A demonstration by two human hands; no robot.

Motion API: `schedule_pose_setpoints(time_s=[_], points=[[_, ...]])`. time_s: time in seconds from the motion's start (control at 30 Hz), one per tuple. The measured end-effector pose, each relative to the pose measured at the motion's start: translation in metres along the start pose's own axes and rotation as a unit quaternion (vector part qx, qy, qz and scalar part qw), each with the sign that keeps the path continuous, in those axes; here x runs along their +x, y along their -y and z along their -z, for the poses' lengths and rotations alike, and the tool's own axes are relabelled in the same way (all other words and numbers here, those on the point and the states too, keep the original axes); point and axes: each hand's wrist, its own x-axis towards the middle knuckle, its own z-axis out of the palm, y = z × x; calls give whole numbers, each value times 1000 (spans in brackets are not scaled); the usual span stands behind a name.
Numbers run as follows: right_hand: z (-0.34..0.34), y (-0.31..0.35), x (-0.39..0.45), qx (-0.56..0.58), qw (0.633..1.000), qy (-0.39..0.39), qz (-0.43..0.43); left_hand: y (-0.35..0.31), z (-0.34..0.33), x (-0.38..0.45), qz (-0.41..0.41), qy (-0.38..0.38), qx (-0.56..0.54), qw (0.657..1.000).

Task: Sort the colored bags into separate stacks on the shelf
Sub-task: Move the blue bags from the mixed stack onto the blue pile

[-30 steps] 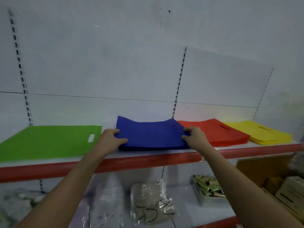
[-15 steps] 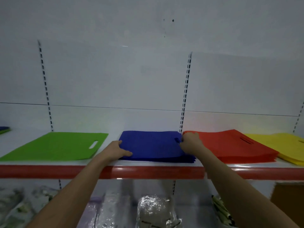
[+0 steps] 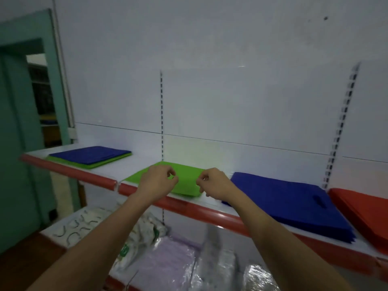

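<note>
Head view, looking forward and down at a white shelf point(image 3: 147, 164) with a rounded red front edge, running from mid-left down to the lower right of the frame. Behind it a white panelled wall point(image 3: 231, 91) with two slotted vertical rails. At far left a teal door frame point(image 3: 12, 122), opening onto a dim room. Along the bottom of the frame a lower shelf point(image 3: 54, 227) with clear plastic-wrapped packs point(image 3: 168, 261), one pale lilac.

On the upper shelf, left to right: at mid-left a mixed stack point(image 3: 90, 156), blue bag on top with green edges showing beneath; at centre a green bag point(image 3: 186, 181) lying flat; just right of it a blue stack point(image 3: 289, 202) with a cut-out handle; at the right edge a red stack point(image 3: 365, 206), cut off by the frame.

Both forearms reaching up from the bottom of the frame. Left hand point(image 3: 156, 181) over the green bag, fingers curled, thumb and forefinger tips close together. Right hand point(image 3: 214, 183) at the bag's right edge, fingers likewise curled. Cannot tell whether either hand actually pinches the bag or merely hovers above it.

No readable writing or brand; dark curved marks on the lower-left packs, green print on one wrapper, both illegible. Motion blur at the right rail and lower packs.
</note>
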Motion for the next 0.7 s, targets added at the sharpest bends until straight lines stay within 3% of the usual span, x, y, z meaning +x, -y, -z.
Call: schedule_pose_setpoints(time_s=[0.37, 0.57, 0.7], points=[[-164, 173, 73, -3, 991, 69, 117, 212, 112, -38, 134, -16, 48, 990], [-258, 277, 111, 31, 987, 99, 123, 327, 171, -43, 155, -27, 64, 985], [-312, 320, 133, 59, 985, 91, 134, 388, 192, -43, 132, -40, 17, 990]])
